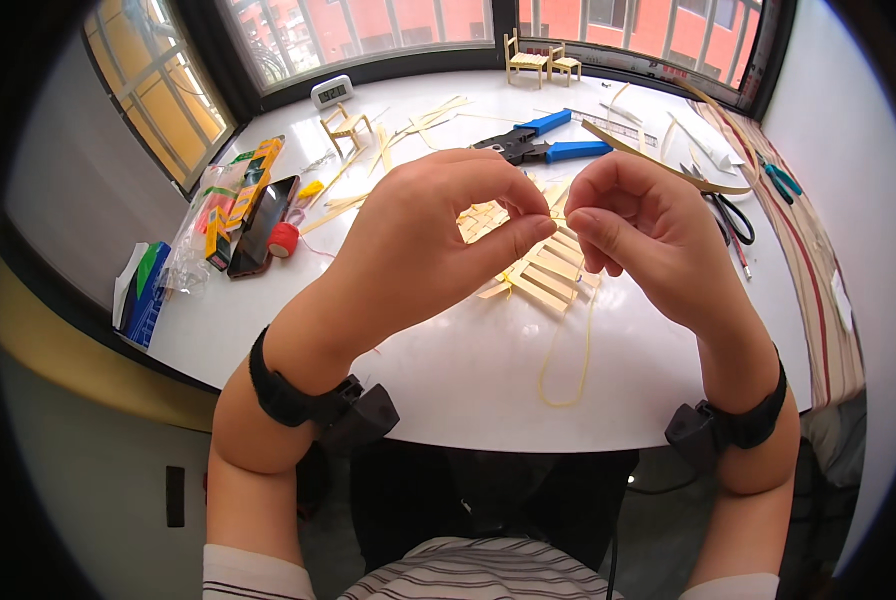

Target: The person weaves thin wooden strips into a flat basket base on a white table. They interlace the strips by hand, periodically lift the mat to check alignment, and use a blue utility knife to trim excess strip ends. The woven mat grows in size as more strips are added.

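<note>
Holding a thin yellow string (pixel 568 345) up over the white table (pixel 448 370) with both hands. Pinching it at the top with the left hand (pixel 423 245), thumb and pointer finger pressed tight together. Pinching close beside it with the right hand (pixel 640 228), fingers curled in, fingertips nearly touching those of the left. Hanging down from the pinch in a long loop, dropping low near the front edge of the table.

Lying flat just behind and under the hands, a little mat of woven wooden strips (pixel 543 270), partly hidden by the fingers. Resting farther back, blue-handled pliers (pixel 543 140), and beside them a long thin wooden strip (pixel 658 160) sticking out past the right hand. Lying off to the right, black-handled scissors (pixel 733 215) and a small teal-handled tool (pixel 783 180). Standing by the window, two tiny wooden chairs (pixel 543 60), and one more tiny wooden chair (pixel 346 127) nearer the left. Sitting near that one, a small white clock (pixel 332 91). Scattered around, many loose wooden strips (pixel 418 125).

Lying on the left side of the table, a dark phone (pixel 263 225), a red roll of tape (pixel 284 239) just beside it, and a clear bag of bright packets (pixel 218 215). Wrapping both wrists, black bands with small black boxes.
</note>
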The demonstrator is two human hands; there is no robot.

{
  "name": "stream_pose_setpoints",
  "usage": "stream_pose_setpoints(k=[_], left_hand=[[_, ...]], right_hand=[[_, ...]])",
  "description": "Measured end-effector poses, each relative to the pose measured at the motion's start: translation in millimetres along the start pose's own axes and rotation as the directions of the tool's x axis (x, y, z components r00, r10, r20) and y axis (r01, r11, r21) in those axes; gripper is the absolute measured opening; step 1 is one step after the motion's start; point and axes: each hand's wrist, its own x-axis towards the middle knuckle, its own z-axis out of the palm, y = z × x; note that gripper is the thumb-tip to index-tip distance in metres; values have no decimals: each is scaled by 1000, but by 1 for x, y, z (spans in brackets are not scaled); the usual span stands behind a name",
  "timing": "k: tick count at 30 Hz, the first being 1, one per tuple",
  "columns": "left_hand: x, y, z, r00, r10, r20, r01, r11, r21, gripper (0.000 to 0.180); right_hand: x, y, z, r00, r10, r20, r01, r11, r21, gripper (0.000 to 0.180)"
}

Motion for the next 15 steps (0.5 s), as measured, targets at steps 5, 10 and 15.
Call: stream_pose_setpoints(k=[5, 10, 15], left_hand=[[0, 0, 1, 1000, 2, 6, -2, 1000, -24, 9], [0, -1, -1, 1000, 3, -4, -3, 1000, 15, 9], [-1, -5, -5, 997, -77, 13, 75, 990, 121, 18]], right_hand=[[0, 6, 2, 995, -75, -62, 66, 988, -142, 12], [0, 6, -4, 999, -34, 10, 35, 971, -236, 14], [0, 9, -7, 1000, -14, -20, 8, 962, -271, 13]])
